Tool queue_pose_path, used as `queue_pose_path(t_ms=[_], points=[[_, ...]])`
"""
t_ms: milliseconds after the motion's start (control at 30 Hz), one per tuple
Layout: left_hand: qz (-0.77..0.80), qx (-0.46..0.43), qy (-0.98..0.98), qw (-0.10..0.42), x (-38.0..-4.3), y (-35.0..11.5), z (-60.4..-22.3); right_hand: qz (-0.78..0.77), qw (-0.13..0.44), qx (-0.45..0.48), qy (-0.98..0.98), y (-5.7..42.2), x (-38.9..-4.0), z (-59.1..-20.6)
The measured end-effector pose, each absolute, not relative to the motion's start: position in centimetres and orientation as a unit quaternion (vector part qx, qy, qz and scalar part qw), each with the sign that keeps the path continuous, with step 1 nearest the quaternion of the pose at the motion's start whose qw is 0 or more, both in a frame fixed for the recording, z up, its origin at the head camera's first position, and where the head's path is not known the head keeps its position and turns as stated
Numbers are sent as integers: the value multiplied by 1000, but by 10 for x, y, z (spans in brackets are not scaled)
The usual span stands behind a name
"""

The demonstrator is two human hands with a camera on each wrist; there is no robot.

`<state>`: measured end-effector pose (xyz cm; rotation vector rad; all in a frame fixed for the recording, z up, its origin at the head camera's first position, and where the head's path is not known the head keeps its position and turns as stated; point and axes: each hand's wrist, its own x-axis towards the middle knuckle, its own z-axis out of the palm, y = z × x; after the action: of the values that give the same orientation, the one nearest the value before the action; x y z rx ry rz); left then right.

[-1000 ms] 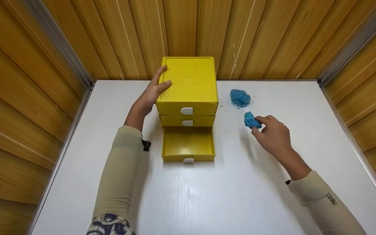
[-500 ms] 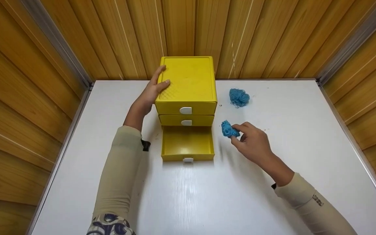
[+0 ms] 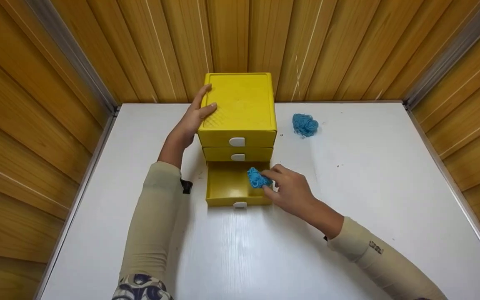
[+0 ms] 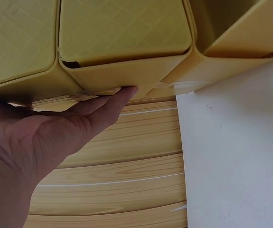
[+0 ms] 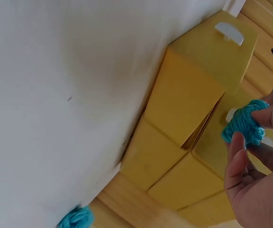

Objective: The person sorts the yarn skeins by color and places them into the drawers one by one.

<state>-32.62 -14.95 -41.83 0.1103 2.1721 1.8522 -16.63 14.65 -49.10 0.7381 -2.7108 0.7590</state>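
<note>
A yellow cabinet [image 3: 240, 100] of three stacked drawers stands on the white table. Its bottom drawer [image 3: 225, 187] is pulled out, while the upper two are closed. My left hand [image 3: 190, 118] rests along the cabinet's left side, fingers straight and thumb over the top edge; the left wrist view shows the fingers [image 4: 112, 102] flat against the side wall. My right hand [image 3: 292, 189] pinches a small bundle of blue yarn [image 3: 257, 178] between thumb and fingers, over the right part of the open drawer. In the right wrist view the wound strands of the yarn [image 5: 244, 123] show clearly.
A second bundle of blue yarn [image 3: 305, 125] lies on the table right of the cabinet. Wood-patterned panels [image 3: 340, 50] close off the back and both sides. White tabs [image 3: 240, 204] front the drawers.
My right hand has carried the blue yarn leftward and toward me, from the table's right side to over the open drawer. My left hand has stayed on the cabinet.
</note>
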Motion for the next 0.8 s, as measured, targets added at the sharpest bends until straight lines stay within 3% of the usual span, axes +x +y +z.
queue_pose_path(t_ms=[233, 600, 800], points=[[646, 40, 749, 140, -325, -150, -418, 230, 66, 280, -930, 121, -174, -497], [649, 38, 747, 139, -325, -152, -418, 230, -86, 235, -940, 94, -197, -502], [650, 43, 746, 139, -325, -151, -418, 227, -136, 224, -938, 82, -206, -504]])
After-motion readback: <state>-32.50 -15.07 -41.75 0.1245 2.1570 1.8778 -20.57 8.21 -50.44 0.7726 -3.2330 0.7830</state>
